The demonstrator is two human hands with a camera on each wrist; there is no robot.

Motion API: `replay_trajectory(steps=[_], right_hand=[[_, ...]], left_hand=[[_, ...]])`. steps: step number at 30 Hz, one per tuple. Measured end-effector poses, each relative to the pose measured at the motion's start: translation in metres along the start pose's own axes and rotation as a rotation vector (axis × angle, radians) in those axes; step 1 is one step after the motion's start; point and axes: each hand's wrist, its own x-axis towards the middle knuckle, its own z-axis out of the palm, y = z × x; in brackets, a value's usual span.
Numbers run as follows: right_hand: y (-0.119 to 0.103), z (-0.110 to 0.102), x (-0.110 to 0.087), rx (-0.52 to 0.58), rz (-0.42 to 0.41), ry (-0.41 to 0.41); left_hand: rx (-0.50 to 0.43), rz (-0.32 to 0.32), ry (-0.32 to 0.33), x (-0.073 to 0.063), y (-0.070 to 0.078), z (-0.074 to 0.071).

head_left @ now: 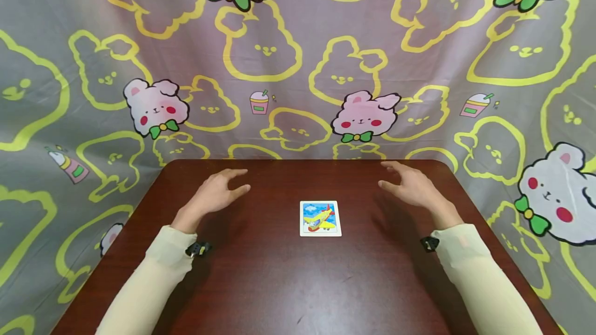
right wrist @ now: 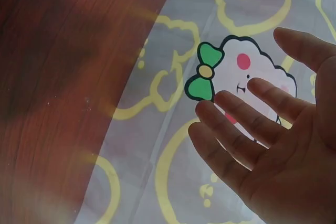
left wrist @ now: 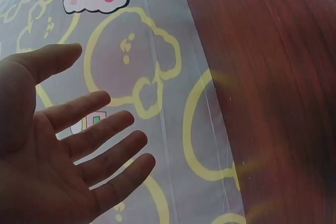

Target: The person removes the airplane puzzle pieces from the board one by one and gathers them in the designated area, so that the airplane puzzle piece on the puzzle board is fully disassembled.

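Note:
A small square picture puzzle (head_left: 320,218) with a white border lies flat on the table, showing a yellow and red airplane against blue sky. To its left, my left hand (head_left: 215,192) is held over the table with thumb and fingers apart, holding nothing. My right hand (head_left: 412,186) mirrors it on the right side, also holding nothing. In the left wrist view the left hand (left wrist: 68,135) has its fingers spread and nearly straight. The right wrist view shows the right hand (right wrist: 278,135) with its fingers likewise extended and separated.
The dark reddish-brown table (head_left: 321,283) has rounded far corners. A grey curtain (head_left: 298,40) printed with cartoon bunnies and yellow outlines hangs behind it and along both sides. Black straps (head_left: 199,249) sit at both wrists, over light sleeves.

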Motion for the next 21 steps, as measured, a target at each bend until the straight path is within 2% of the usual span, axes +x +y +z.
replay_trajectory(steps=[8,21], right_hand=[[0.000,0.007,0.002,0.046,-0.018,0.021],[-0.002,0.020,0.003,0.104,-0.029,0.010]], left_hand=[[-0.021,0.034,0.034,0.000,0.006,0.008],[-0.050,0.077,0.056,-0.001,0.018,0.019]])
